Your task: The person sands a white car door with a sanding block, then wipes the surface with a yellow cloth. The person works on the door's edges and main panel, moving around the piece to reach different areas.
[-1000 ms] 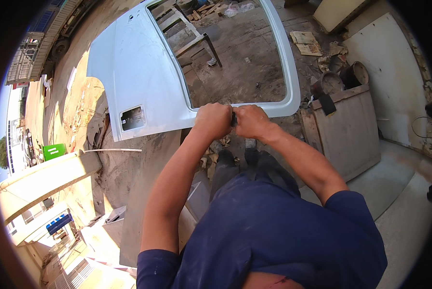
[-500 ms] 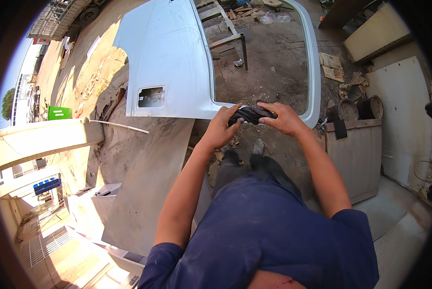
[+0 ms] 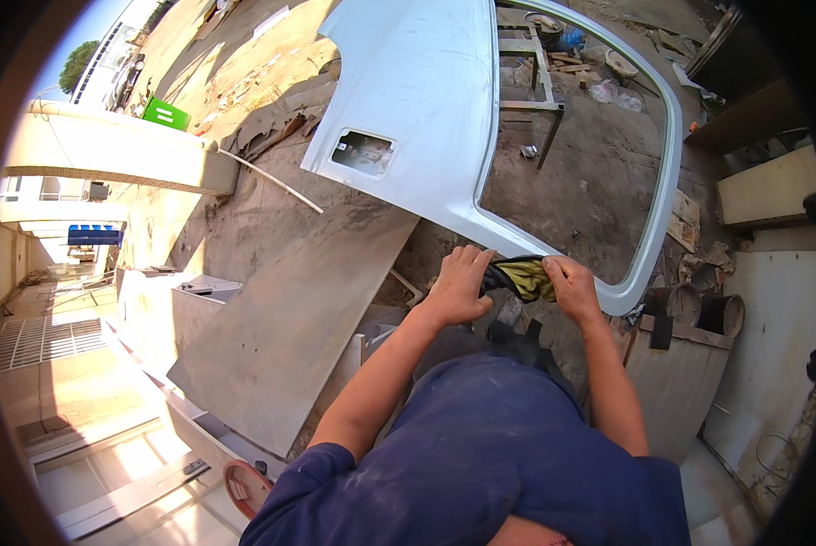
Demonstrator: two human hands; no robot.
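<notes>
Between my hands is a soft, crumpled black-and-yellow cloth (image 3: 525, 277), held just over the near edge of a pale blue vehicle body panel (image 3: 431, 100). My left hand (image 3: 459, 286) grips its dark left end, thumb toward me. With thumb and fingers pinched, my right hand (image 3: 572, 286) holds the right end. The yellow side shows in the middle; its exact shape is hidden in the folds. The panel has a small rectangular cutout at the left and a large window opening at the right.
A metal stand (image 3: 531, 82) shows through the window opening. At my left lies a large grey sheet (image 3: 290, 318). A box-like cabinet (image 3: 667, 382) with dark cans (image 3: 720, 314) stands at my right. A pale pole (image 3: 272, 180) and a green box (image 3: 166, 115) are farther left.
My view has turned, so the panel sits tilted and farther right. The bundle, all black before, is opened out between my hands and shows yellow.
</notes>
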